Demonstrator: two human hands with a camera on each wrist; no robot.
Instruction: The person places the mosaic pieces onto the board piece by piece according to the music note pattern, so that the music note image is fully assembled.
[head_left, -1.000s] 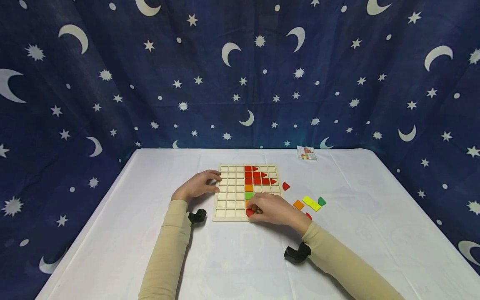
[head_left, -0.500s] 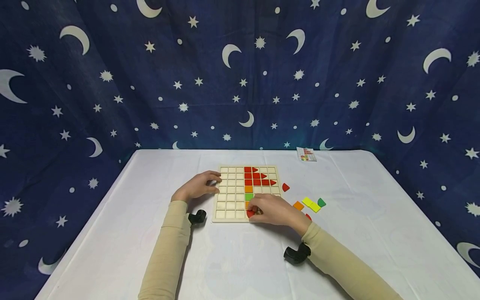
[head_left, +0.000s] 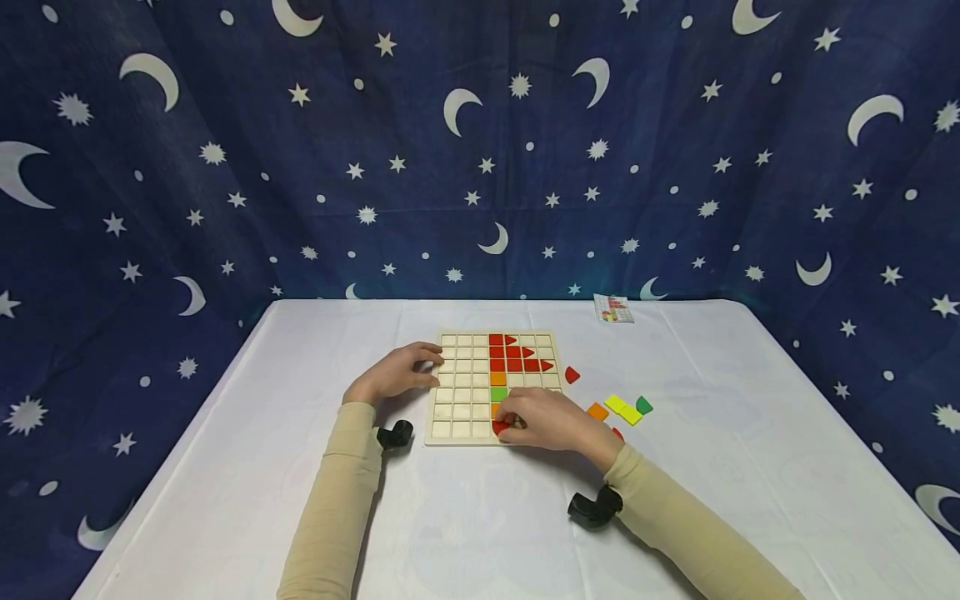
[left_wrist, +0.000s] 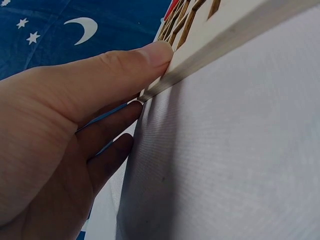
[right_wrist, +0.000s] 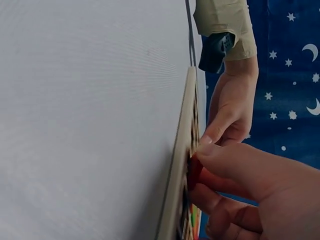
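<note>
A pale wooden grid board lies flat on the table. My right hand pinches a red tile with a rounded edge between thumb and fingers, at the near end of the coloured column. The red tile also shows close over the grid in the right wrist view. My left hand rests at the board's left edge, its thumb on the rim and its fingers lightly bent. Red squares and pointed red tiles fill three far rows; an orange tile and a green tile continue nearer.
Right of the board lie a red rounded tile, an orange tile, yellow tiles and a green rounded tile. Another red tile is partly hidden by the right wrist. A picture card lies at the back.
The right hand keeps to the same cell and the red tile in its fingers turns only slightly. The left hand has not visibly moved.
</note>
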